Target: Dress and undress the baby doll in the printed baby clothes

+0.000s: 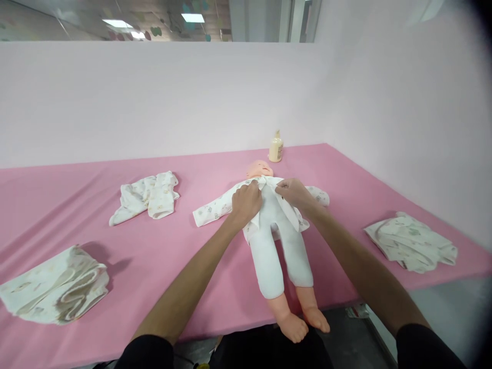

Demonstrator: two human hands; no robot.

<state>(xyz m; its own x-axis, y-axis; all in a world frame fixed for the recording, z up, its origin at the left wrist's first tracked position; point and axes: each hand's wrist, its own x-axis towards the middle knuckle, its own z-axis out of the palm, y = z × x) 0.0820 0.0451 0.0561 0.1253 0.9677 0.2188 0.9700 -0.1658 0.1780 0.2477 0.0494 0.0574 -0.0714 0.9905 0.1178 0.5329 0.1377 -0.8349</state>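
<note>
On its back, feet toward me, lies a baby doll (269,261) with a white cloth body. A white printed baby shirt (217,209) is on its arms, with the front apart over the chest. My left hand (246,202) is closed on the shirt's edge near the collar, on the left side of the chest. Opposite it, my right hand (294,192) pinches the other front edge between thumb and fingers. Both sleeves stretch out sideways. The doll's feet reach past the table's front edge.
A pink-covered table (154,266) stands against white walls. Folded printed cloths lie at the front left (57,287) and right (413,241). Small printed baby clothing (148,195) lies at the back left. A pump bottle (275,148) stands behind the doll's head.
</note>
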